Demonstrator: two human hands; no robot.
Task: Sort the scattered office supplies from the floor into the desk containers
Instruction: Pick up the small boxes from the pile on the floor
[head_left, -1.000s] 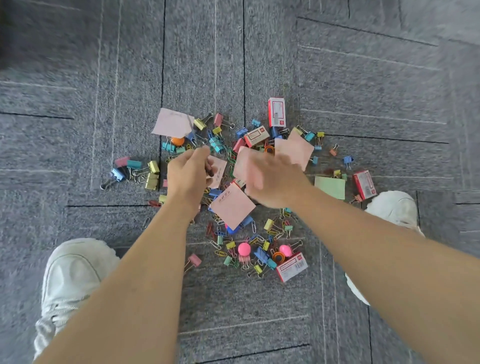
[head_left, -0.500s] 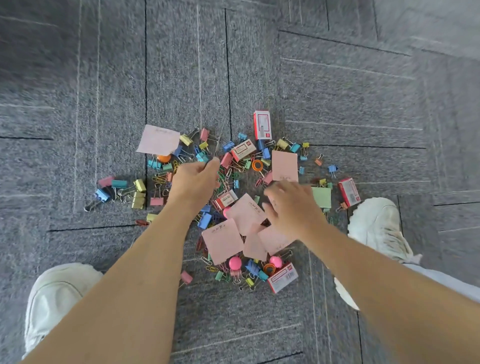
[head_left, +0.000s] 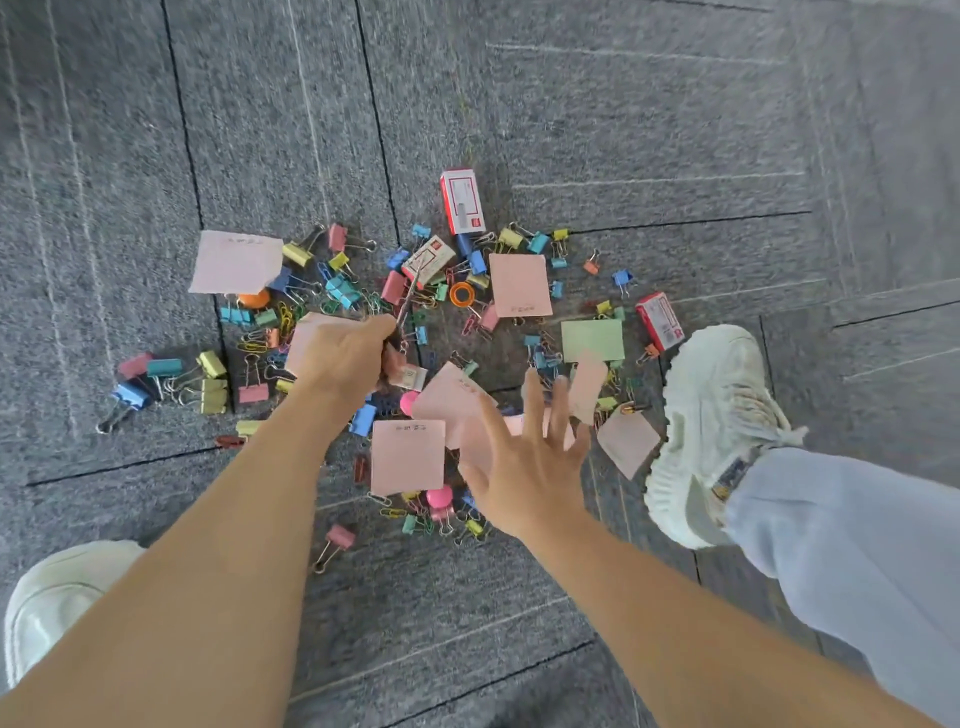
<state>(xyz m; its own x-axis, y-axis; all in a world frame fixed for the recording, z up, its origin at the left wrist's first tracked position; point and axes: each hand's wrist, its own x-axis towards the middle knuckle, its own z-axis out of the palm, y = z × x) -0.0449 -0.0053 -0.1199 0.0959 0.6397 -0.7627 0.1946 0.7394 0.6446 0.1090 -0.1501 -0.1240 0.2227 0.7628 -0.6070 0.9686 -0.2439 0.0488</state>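
The left hand (head_left: 348, 358) is curled tight round some pink sticky notes (head_left: 304, 338). One pink corner shows beyond its knuckles on the left, and a thin edge pokes out past the thumb, away from the person. How many sheets it grips cannot be told.

The right hand (head_left: 530, 467) has its fingers straight and spread wide and holds nothing. It hangs partly over a loose pink note (head_left: 457, 400) lying between the two hands; whether it touches any paper cannot be told. Just beyond its fingertips sits a blurred, tilted pink slip (head_left: 587, 384), and past that lies a green note (head_left: 592, 340). To the right of the fingers a pale note (head_left: 628, 447) lies beside a white shoe (head_left: 717, 415). Just left of the right palm, a square pink note (head_left: 408, 457) lies flat on the grey carpet (head_left: 623, 130).

Beyond the left grip, binder clips (head_left: 343, 291), paper clips (head_left: 284, 318) and a staple box (head_left: 428, 260) lie scattered, with a second staple box (head_left: 462, 201) farther out
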